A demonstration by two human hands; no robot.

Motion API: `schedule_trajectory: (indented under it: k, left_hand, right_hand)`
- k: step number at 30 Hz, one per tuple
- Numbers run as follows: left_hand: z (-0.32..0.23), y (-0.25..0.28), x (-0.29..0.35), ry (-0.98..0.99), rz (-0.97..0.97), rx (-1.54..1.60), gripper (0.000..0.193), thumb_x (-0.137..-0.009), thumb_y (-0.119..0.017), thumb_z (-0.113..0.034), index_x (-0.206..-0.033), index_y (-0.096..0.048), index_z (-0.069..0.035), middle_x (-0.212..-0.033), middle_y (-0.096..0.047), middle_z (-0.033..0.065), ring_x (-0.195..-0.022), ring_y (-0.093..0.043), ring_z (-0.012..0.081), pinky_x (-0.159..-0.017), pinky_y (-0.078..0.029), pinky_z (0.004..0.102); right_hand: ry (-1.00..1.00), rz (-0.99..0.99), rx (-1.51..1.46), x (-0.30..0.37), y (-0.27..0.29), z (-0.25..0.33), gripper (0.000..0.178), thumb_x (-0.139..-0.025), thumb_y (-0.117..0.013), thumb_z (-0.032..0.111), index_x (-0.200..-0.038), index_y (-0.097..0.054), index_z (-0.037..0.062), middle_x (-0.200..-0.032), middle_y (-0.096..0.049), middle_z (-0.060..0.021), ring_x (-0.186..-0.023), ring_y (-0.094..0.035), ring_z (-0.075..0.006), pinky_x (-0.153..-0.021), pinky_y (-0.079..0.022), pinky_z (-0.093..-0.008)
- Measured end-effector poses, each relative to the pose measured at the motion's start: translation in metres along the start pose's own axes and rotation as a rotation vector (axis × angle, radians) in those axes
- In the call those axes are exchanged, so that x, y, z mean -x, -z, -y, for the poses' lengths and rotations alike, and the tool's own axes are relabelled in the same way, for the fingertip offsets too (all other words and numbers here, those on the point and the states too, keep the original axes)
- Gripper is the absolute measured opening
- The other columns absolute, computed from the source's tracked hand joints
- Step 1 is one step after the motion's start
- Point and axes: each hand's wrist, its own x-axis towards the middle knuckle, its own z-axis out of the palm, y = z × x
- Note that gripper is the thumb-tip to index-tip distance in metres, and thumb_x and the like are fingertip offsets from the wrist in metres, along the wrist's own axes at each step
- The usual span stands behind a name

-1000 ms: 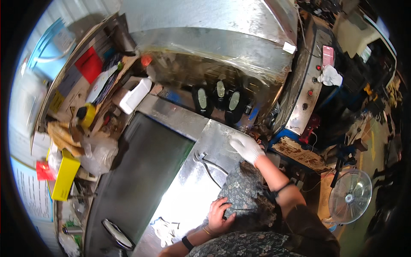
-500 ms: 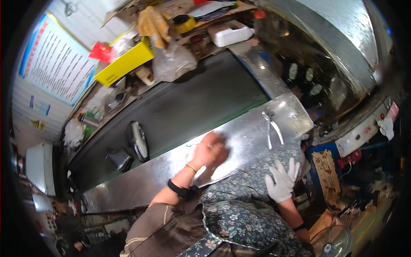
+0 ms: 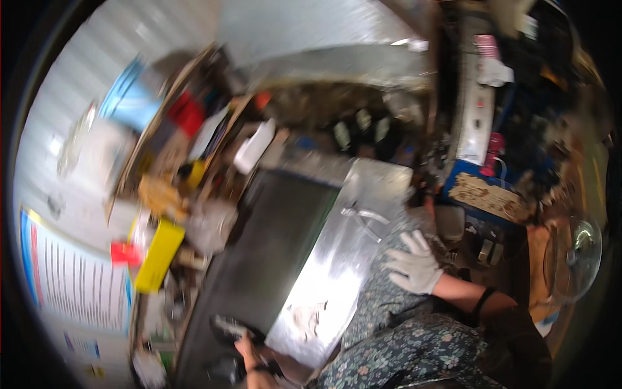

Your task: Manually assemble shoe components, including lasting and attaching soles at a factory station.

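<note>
1. Across the middle of the room, from where I stand, runs the dark belt (image 3: 259, 253), widest of all; at its lower end is the work.
2. Beside its right edge lies the metal plate (image 3: 382, 181), shining strongly.
3. Next is the flowered apron (image 3: 414, 350) of the person, covering part of this plate.
4. On the left of the belt stands the yellow box (image 3: 160, 258), with a red thing near its side.
5. Past the far end of the belt I see three dark shoes (image 3: 364, 120), side by side, their pale soles visible.
6. The near shoe (image 3: 227, 326) is on the lower part of the belt, close to the plate; its shape is blurred.
7. The right hand (image 3: 414, 264), in a white glove, appears to lie upon the apron, its fingers spread, holding nothing.
8. The left hand (image 3: 247, 353) is bare and reaches to the near shoe, one finger at its end; whether it pinches the shoe, I cannot tell.
9. On the plate, near the apron, are the pliers (image 3: 368, 222), somewhat blurred.
</note>
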Motion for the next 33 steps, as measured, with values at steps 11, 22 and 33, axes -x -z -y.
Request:
schedule_trajectory:
  k: [11, 22, 33]
  left_hand:
    - [-0.231, -0.112, 0.247, 0.102, 0.882, 0.837, 0.048, -0.081, -0.063, -0.020, -0.119, -0.053, 0.007, -0.109, -0.063, 0.0150, -0.099, -0.063, 0.0257, -0.090, -0.050, 0.0361]
    - [-0.318, -0.240, 0.386, -1.193, 1.276, 0.114, 0.109, -0.073, -0.083, -0.036, -0.146, -0.016, 0.009, -0.146, -0.028, 0.0315, -0.138, -0.032, 0.0382, -0.111, -0.030, 0.0430]
    - [-0.298, -0.259, 0.383, -0.728, 1.576, 0.242, 0.112, -0.075, -0.082, -0.017, -0.151, -0.002, 0.002, -0.152, -0.022, 0.0241, -0.141, -0.025, 0.0283, -0.114, -0.022, 0.0366]
  right_hand:
    - [-0.308, 0.134, -0.494, -0.049, 0.066, 0.034, 0.069, -0.097, -0.047, 0.047, -0.147, -0.025, 0.0051, -0.138, -0.047, -0.0218, -0.128, -0.044, -0.0408, -0.108, -0.034, -0.0434]
    - [-0.555, -0.498, -0.761, -0.002, 0.075, 0.014, 0.042, -0.095, -0.054, 0.025, -0.133, -0.047, 0.0081, -0.120, -0.059, -0.0154, -0.107, -0.059, -0.0221, -0.095, -0.045, -0.0337]
    - [-0.195, 0.162, -0.216, 0.004, 0.112, -0.027, 0.038, -0.090, -0.057, 0.030, -0.123, -0.060, 0.0097, -0.098, -0.067, -0.0173, -0.090, -0.065, -0.0357, -0.079, -0.052, -0.0440]
